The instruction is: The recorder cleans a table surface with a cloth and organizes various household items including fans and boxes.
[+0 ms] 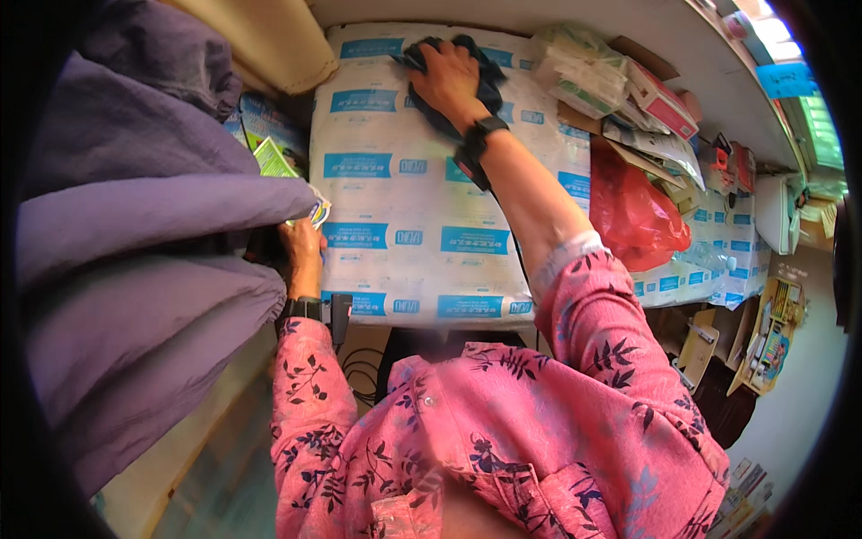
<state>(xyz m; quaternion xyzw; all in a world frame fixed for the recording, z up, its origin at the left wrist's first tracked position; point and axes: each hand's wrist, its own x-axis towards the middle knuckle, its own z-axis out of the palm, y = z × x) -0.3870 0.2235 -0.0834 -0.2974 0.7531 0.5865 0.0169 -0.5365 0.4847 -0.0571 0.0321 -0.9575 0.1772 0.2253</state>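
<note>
My right hand presses a crumpled dark cloth against the far part of a table. Its top is covered by a white plastic sheet printed with blue labels. Beside the table's left edge is my left hand, its fingers partly hidden by a hanging purple garment. A small colourful printed item shows just above that hand; whether the fingers grip it is unclear. Behind the garment's edge a green printed packet sticks out.
A red plastic bag, a clear bag of packets and a pink box crowd the right side. Farther right lies a clear plastic bottle. A cream padded piece stands at the back left. Black cable coils below the front edge.
</note>
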